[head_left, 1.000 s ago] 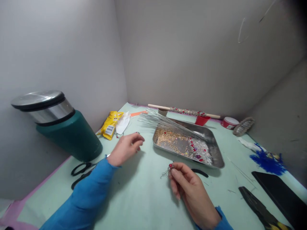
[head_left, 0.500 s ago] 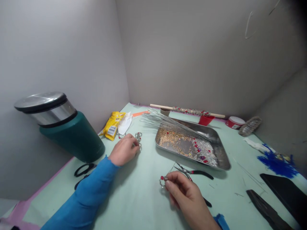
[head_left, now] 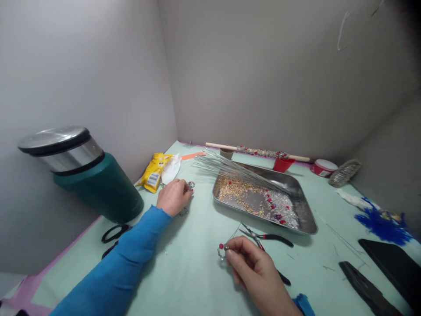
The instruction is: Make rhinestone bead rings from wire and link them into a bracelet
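Observation:
My right hand [head_left: 253, 272] pinches a small beaded wire ring [head_left: 222, 251] with a red bead, a thin wire end rising from it. Over the table at left centre, my left hand [head_left: 174, 196] has its fingertips closed at a small beaded piece [head_left: 190, 185]; whether it grips the piece is hidden. Another small clear-beaded piece [head_left: 183, 211] lies below that hand. Pliers [head_left: 258, 237] with black and red handles lie open beside my right hand, partly covered by it.
A metal tray [head_left: 309, 215] holds gold, clear and red beads, with wires [head_left: 243, 171] across it. A beaded stick [head_left: 259, 152] lies behind. At left stand a green bottle [head_left: 101, 188], scissors [head_left: 115, 232] and a yellow packet [head_left: 154, 171]. Blue fringe [head_left: 383, 224] lies right.
My left hand has moved slightly up and right, onto the beaded piece beside it, uncovering another piece below. My right hand and its ring have hardly moved.

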{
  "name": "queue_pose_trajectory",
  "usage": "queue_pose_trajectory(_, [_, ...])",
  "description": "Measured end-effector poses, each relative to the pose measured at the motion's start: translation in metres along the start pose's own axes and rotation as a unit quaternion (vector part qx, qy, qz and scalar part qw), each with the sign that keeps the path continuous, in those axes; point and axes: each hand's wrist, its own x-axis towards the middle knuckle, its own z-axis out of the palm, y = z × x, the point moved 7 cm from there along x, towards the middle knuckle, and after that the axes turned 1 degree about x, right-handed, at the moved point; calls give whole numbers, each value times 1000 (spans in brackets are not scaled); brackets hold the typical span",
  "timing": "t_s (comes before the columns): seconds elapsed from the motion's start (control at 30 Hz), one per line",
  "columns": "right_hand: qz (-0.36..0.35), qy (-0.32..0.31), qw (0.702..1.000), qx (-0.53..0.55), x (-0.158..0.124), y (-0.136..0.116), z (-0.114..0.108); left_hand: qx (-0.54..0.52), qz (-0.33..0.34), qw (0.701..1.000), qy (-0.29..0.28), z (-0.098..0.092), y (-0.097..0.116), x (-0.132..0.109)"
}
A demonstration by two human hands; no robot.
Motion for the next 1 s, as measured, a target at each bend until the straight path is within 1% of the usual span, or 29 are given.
queue_pose_trajectory(0.17, [7, 1, 1000, -2, 1, 0, -1, -6, -31, 999, 6, 1, -3, 1])
queue_pose_trajectory(0.33, [6, 0, 1000, 4, 0, -1, 0, -43, -56, 997, 27, -9, -13, 5])
queue_pose_trajectory(0.43, [5, -1, 1000, 1, 0, -2, 0, -61, -58, 996, 32, -13, -18, 5])
queue_pose_trajectory(0.53, [8, -2, 1000, 1, 1, -1, 1, -63, -47, 997, 22, -10, -17, 4])
queue_pose_trajectory(0.77, [10, -5, 1000, -1, 0, -2, 1, -36, -29, 999, 5, 4, -7, 4])
queue_pose_trajectory(1.0, [12, -1, 1000, -3, 0, -1, 1, -41, -40, 998, 2, 3, -12, 8])
